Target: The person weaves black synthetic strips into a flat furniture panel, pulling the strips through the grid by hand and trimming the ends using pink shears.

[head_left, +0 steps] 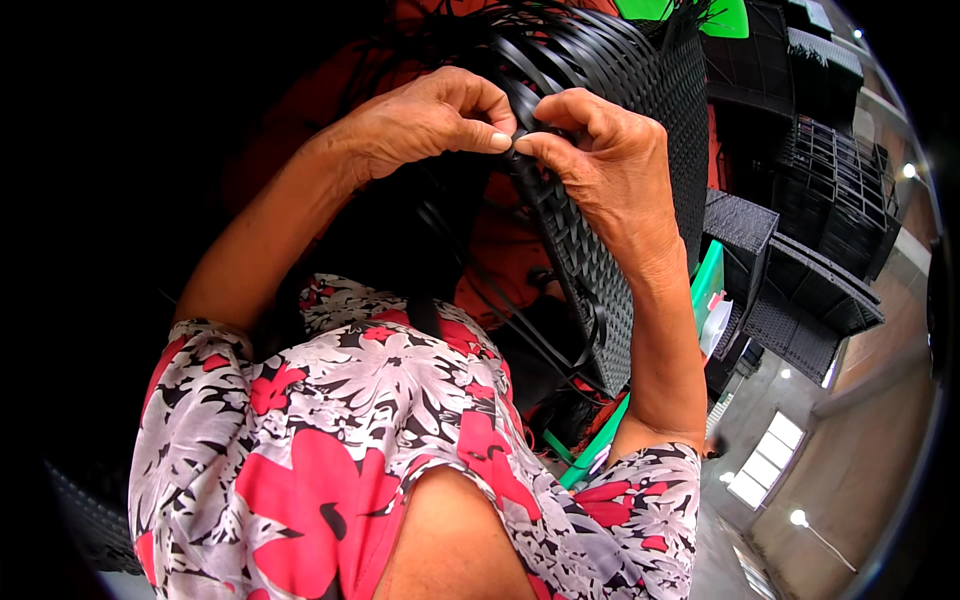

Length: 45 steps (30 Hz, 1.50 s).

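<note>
A black woven plastic basket (684, 125) stands in front of me, its rim running up between my hands. Many loose flat black strips (590, 50) fan out over its far end. Thumb and forefinger of my left hand (425, 120) pinch a black strip at the rim. Right beside it, my right hand (622, 175) pinches at the same spot, thumb tip almost touching the left thumb. The fingertips partly hide the strip there. A thin strip loop (598, 325) hangs at the basket's near lower corner.
Black woven boxes (738, 220) and stacked dark frames (835, 170) stand to the right. A green plastic piece (708, 285) is beside my right forearm, and another bright green object (728, 17) lies beyond the basket. Red surface (490, 245) shows beneath the work.
</note>
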Tool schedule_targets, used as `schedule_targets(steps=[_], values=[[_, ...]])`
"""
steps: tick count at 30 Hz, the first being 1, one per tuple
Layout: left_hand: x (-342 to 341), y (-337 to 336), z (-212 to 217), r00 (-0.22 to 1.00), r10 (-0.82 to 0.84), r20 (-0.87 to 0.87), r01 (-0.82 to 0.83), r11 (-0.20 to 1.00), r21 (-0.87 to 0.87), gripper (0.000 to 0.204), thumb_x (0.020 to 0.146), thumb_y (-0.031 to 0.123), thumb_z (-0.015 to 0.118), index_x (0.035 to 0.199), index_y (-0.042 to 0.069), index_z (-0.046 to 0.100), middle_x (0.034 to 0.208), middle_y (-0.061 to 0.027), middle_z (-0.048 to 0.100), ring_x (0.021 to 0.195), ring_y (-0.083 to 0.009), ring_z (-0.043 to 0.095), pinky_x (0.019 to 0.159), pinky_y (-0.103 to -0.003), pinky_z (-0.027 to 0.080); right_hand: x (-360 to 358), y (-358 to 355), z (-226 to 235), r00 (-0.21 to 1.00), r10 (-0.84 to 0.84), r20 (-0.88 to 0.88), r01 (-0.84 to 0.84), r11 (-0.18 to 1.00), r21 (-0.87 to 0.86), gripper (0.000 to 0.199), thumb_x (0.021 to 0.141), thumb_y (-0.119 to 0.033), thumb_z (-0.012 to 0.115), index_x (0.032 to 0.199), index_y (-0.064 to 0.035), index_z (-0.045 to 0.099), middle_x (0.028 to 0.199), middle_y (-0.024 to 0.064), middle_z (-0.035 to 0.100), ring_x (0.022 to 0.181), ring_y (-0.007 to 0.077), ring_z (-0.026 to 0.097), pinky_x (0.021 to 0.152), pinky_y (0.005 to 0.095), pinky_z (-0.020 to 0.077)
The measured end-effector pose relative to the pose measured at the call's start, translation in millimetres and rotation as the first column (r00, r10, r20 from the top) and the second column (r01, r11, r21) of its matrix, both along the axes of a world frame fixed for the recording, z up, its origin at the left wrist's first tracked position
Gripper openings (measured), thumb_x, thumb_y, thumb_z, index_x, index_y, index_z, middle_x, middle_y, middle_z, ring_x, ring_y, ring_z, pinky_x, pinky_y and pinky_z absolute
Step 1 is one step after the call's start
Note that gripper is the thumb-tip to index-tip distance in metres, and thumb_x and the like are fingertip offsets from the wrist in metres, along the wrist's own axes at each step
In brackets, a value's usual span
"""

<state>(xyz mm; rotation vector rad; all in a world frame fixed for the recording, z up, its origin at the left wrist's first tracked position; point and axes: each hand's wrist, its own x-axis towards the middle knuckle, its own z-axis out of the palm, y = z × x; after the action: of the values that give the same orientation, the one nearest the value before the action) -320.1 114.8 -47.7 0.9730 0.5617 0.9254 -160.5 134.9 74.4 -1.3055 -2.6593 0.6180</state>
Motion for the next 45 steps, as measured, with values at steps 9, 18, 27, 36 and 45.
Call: schedule_targets(steps=[9, 18, 27, 36, 45], values=[[-52.4, 9.1, -60.7, 0.684, 0.361, -0.634, -0.285, 0.932, 0.223, 0.006, 0.086, 0.014, 0.052, 0.087, 0.008, 0.051, 0.065, 0.0018, 0.048, 0.057, -0.0071, 0.049, 0.05, -0.022, 0.039, 50.8, -33.4, 11.3, 0.964, -0.264, -0.021, 0.265, 0.963, 0.05, 0.024, 0.076, -0.008, 0.068, 0.098, -0.001, 0.061, 0.093, 0.0104, 0.061, 0.06, 0.0151, 0.059, 0.054, 0.026, 0.0471], [8.0, -29.2, -55.0, 0.689, 0.642, -0.337, -0.724, 0.581, -0.372, 0.022, 0.09, 0.029, 0.058, 0.089, 0.007, 0.059, 0.076, 0.0007, 0.057, 0.07, -0.0087, 0.054, 0.067, -0.025, 0.043, 117.2, -104.8, 1.6, 0.741, -0.65, -0.168, 0.668, 0.74, 0.08, 0.032, 0.078, -0.005, 0.067, 0.109, -0.0035, 0.06, 0.1, 0.0086, 0.061, 0.085, 0.017, 0.06, 0.076, 0.0283, 0.0485], [34.8, -17.4, -21.2, 0.788, 0.613, -0.059, -0.584, 0.711, -0.391, 0.012, 0.086, 0.018, 0.063, 0.084, 0.006, 0.063, 0.079, -0.0009, 0.063, 0.073, -0.0098, 0.057, 0.066, -0.024, 0.043, 149.1, -137.7, -31.2, 0.675, -0.706, -0.213, 0.728, 0.685, 0.037, 0.024, 0.085, -0.014, 0.062, 0.105, -0.0008, 0.061, 0.1, 0.0117, 0.061, 0.094, 0.0237, 0.059, 0.084, 0.0329, 0.0457], [-27.0, 26.4, -69.8, 0.476, 0.859, -0.187, -0.869, 0.427, -0.249, 0.008, 0.085, 0.006, 0.061, 0.083, 0.0, 0.057, 0.08, -0.0086, 0.059, 0.075, -0.0201, 0.058, 0.078, -0.039, 0.049, 170.6, -153.7, -65.4, 0.763, -0.604, -0.229, 0.644, 0.74, 0.196, 0.017, 0.085, -0.01, 0.059, 0.1, -0.004, 0.063, 0.104, 0.0092, 0.06, 0.099, 0.0261, 0.055, 0.086, 0.0337, 0.0446], [-40.4, 32.3, -96.9, 0.345, 0.895, -0.282, -0.891, 0.217, -0.4, 0.005, 0.087, 0.002, 0.053, 0.088, -0.003, 0.053, 0.079, -0.0093, 0.055, 0.07, -0.0185, 0.056, 0.065, -0.034, 0.051, 153.4, -159.3, -76.0, 0.77, -0.57, -0.287, 0.638, 0.683, 0.355, 0.018, 0.076, -0.007, 0.067, 0.093, -0.0028, 0.065, 0.098, 0.0089, 0.062, 0.095, 0.0273, 0.056, 0.083, 0.0358, 0.0455]])
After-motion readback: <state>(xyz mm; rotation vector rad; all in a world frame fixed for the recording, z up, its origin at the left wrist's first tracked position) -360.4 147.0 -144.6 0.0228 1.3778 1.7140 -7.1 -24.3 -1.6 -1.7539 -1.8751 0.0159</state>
